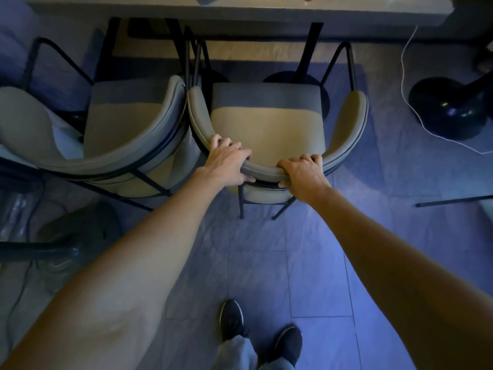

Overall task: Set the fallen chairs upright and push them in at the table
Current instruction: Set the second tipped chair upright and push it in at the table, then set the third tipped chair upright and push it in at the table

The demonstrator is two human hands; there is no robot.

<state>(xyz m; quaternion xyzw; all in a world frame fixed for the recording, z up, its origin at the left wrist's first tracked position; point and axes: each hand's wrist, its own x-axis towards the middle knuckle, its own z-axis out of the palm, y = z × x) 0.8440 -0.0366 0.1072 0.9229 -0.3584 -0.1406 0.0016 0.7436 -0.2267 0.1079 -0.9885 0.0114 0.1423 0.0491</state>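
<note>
An upright beige chair (266,124) with a curved padded back and thin black legs stands in front of me, its seat front just short of the table (240,6) edge. My left hand (226,161) grips the curved backrest at its left side, fingers curled over the top. On the right part of the same backrest, my right hand (304,173) holds on with fingers over the rim and thumb under it. A second matching chair (120,121) stands upright to the left, touching the first one.
A black round lamp or fan base (445,108) with a white cord (408,84) sits on the tiled floor at the right. A black rod (453,201) lies at the right edge. A dark stand base and clear plastic lie at the left. My feet (232,319) are below.
</note>
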